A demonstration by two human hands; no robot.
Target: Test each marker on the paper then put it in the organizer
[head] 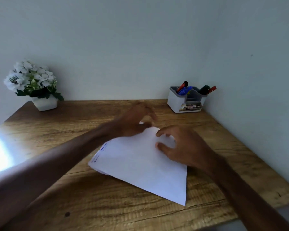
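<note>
Head view: white paper (140,164) (blue scribbles, seemingly) lies skewed.

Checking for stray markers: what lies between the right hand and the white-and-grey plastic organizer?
Head view: only bare wooden tabletop between the right hand and the white-and-grey plastic organizer; nothing else lies there.

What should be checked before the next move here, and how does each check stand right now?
1. Paper lies on the table: ok.
2. Organizer upright at the far right corner: ok.
3. Markers stand in the organizer: ok.
4. A marker held for testing: not ok, none visible.
5. Right hand open over the paper: ok.
6. Left hand gripping the paper: cannot tell, blurred.
</note>
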